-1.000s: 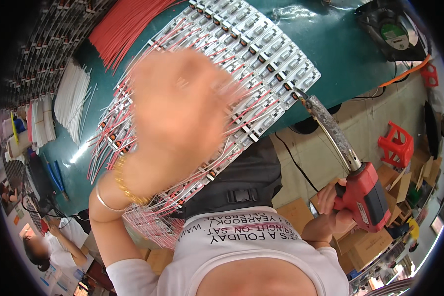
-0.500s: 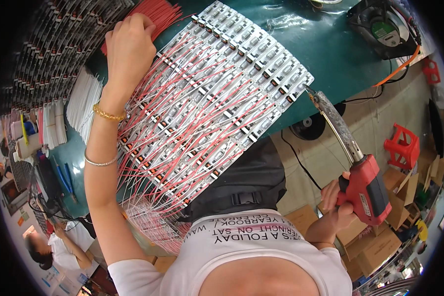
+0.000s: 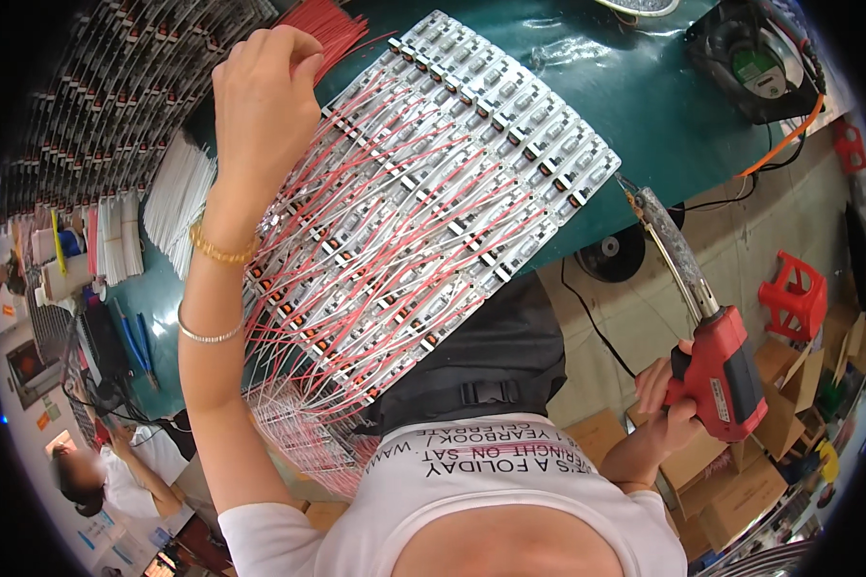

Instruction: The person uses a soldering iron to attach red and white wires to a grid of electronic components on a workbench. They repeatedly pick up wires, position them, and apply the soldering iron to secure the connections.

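Note:
My left hand (image 3: pixel 265 106) is raised at the upper left, beside a bundle of red wires (image 3: pixel 322 34). Its fingers are curled in toward the thumb, and whatever they pinch is hidden. My right hand (image 3: pixel 666 409) grips the red and black handle of a soldering gun (image 3: pixel 726 370), out to the right. The gun's long metal barrel points up and left, its tip just off the right corner of a panel of small white circuit boards (image 3: pixel 534 120). Red and white wires (image 3: pixel 394 221) stick out from many of these boards; the rows along the far edge have none.
White wires (image 3: pixel 178 202) lie in a bundle left of my wrist. Stacked circuit panels (image 3: pixel 115 96) fill the upper left. A black fan (image 3: pixel 755 62) stands at the far right of the green table (image 3: pixel 645 106). Blue-handled pliers (image 3: pixel 137 341) lie left. Another person sits lower left.
The whole view has shifted slightly, so things sit a little lower and further right. My left hand has turned a little, with its thumb side showing more. The soldering gun stays in my right hand.

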Tool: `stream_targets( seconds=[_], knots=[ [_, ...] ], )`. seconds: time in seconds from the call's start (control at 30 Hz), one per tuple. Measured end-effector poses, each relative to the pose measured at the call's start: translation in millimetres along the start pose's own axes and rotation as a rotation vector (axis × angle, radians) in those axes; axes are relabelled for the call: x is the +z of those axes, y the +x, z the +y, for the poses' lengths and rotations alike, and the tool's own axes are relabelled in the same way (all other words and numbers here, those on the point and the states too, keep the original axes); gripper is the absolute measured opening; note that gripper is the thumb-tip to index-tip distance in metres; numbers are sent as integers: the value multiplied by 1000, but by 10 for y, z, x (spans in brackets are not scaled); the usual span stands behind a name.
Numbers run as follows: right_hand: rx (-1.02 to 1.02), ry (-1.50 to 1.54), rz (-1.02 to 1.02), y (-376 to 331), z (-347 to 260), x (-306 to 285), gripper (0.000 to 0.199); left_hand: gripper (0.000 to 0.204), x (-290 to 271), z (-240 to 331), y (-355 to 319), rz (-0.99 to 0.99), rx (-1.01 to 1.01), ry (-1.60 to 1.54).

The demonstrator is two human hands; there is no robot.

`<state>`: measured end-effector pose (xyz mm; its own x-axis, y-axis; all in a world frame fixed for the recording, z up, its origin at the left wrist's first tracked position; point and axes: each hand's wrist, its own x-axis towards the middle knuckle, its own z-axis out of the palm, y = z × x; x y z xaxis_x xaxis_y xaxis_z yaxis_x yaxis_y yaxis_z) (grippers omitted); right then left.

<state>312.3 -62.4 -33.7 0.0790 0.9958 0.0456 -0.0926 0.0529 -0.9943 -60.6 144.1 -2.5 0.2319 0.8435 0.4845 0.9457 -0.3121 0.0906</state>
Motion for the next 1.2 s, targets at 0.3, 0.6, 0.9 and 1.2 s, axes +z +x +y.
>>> stream_targets(
  seconds=[0.3,0.6,0.9,1.2],
  knots=[
    [16,21,-12,-83,-32,27,80,11,-287,1356,-354,-276,64,-661],
    [53,36,-130,-176,36,-142,76,11,-52,1476,-432,-286,42,-571],
    [141,97,-63,-161,19,-64,73,10,-62,1441,-417,-317,44,-575],
    [46,-86,-7,-230,159,-168,71,10,-67,1417,-435,-314,38,-570]
  ],
)
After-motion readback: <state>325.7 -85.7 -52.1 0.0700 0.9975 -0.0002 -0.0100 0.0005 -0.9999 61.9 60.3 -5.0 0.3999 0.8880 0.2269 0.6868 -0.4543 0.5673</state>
